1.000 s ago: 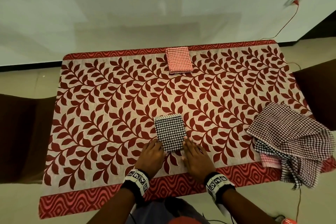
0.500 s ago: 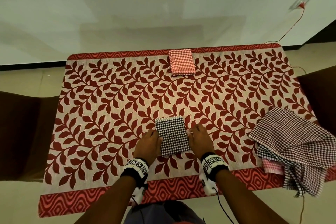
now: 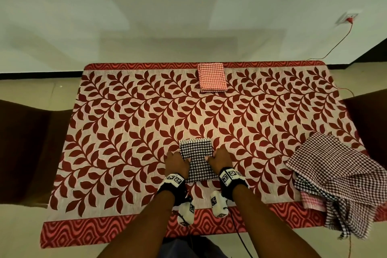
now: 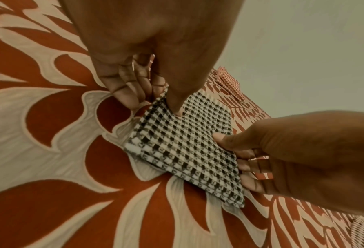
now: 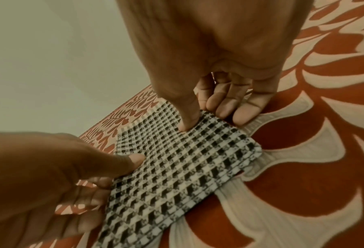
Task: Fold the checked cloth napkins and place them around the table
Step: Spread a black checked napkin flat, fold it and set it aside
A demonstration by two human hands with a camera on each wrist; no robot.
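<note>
A folded black-and-white checked napkin (image 3: 198, 159) lies on the leaf-patterned tablecloth (image 3: 129, 132), near the front middle. My left hand (image 3: 184, 160) pinches its left edge, thumb on top and fingers tucked under, as the left wrist view (image 4: 155, 107) shows. My right hand (image 3: 211, 158) pinches the right edge the same way (image 5: 208, 120). The napkin (image 4: 189, 151) (image 5: 177, 167) stays flat on the cloth. A folded red checked napkin (image 3: 212, 76) sits at the middle of the far edge. A heap of unfolded checked napkins (image 3: 335, 176) hangs over the front right corner.
Dark brown chairs stand at the left (image 3: 25, 148) and right (image 3: 368, 115) ends of the table. A red cable (image 3: 335, 48) runs from a wall socket (image 3: 348, 19) towards the far right corner. A plain wall rises close behind the table.
My hands slid from the napkin's near edge to its left and right sides and now pinch those edges. The napkin has stayed about where it was.
</note>
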